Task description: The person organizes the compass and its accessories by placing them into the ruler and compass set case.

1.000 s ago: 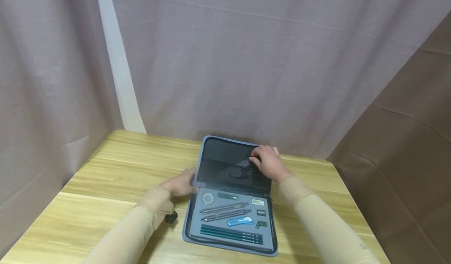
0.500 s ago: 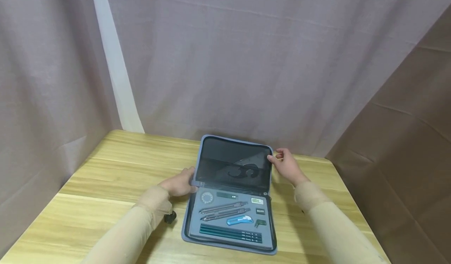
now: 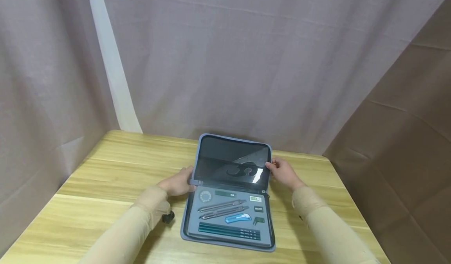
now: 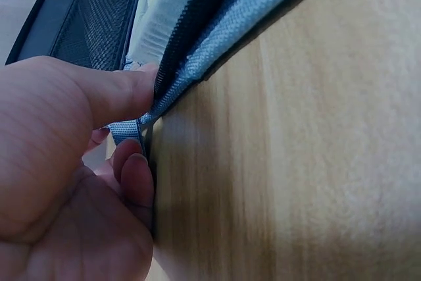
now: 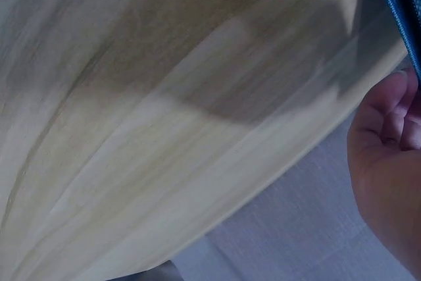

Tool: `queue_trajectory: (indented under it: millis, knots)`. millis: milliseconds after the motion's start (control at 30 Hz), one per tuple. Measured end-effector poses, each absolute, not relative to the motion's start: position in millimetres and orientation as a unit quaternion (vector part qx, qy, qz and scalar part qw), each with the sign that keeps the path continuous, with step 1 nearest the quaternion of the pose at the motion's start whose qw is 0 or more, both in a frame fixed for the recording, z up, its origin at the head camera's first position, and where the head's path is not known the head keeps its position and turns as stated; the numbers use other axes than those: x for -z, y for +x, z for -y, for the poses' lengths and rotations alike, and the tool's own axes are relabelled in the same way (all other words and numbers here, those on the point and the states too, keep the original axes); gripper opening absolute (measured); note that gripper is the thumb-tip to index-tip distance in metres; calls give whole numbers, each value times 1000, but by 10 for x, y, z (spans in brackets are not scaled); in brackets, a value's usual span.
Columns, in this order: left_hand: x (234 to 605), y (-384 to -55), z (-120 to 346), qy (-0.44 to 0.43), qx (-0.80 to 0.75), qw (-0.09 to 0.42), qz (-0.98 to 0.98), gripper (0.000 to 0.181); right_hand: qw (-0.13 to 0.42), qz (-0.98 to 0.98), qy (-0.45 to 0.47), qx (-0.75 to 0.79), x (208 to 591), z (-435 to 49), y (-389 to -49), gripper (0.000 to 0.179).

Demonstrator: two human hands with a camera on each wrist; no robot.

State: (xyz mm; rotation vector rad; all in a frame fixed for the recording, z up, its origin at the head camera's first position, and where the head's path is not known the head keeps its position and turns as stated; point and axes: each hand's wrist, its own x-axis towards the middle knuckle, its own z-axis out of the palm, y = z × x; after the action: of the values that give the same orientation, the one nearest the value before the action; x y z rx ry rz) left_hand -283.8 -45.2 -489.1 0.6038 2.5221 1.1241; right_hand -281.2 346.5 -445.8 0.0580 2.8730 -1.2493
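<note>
A blue-grey zip case (image 3: 184, 236) lies unfolded on the table, its lid leaning up and back. Grey foam inside bears dark green pencils (image 3: 229, 231), two compasses (image 3: 222, 205), a blue utility knife (image 3: 238, 218), a sharpener (image 3: 258, 209) and an eraser (image 3: 255, 198). Clear drawing templates (image 3: 243, 169) show behind the lid's dark mesh pocket. My left hand (image 3: 177, 182) grips the case's left edge by the hinge; in the left wrist view its thumb presses beside the zip, above a fabric loop (image 4: 125, 131). My right hand (image 3: 284, 173) pinches the lid's right edge.
The wooden table (image 3: 116, 162) reaches back to a grey curtain (image 3: 225, 60). Brown cloth (image 3: 398, 139) hangs on the right side. A small black object (image 3: 168, 217) sits under the left wrist.
My right hand has left the lid's mesh pocket, moved right and down, and taken the lid's right edge. My left hand keeps its place at the hinge.
</note>
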Motion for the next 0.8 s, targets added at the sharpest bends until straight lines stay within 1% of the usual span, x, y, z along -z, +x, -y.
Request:
queue_trajectory:
  millis: [200, 467, 633, 800]
  knots:
    - [4897, -2876, 434, 211, -395, 151, -881, 45, 5, -918, 18, 397, 4461, -3505, -2807, 25]
    - [4960, -2919, 466, 216, -412, 140, -874, 37, 45, -915, -18, 401, 4507, -3507, -2751, 15]
    - [4958, -2933, 490, 208, -422, 130, -873, 35, 37, -918, -38, 393, 4535, -3473, -2747, 15]
    - [4922, -2931, 506, 208, -415, 116, -878, 35, 23, -927, -39, 371, 4519, -3454, -2720, 17]
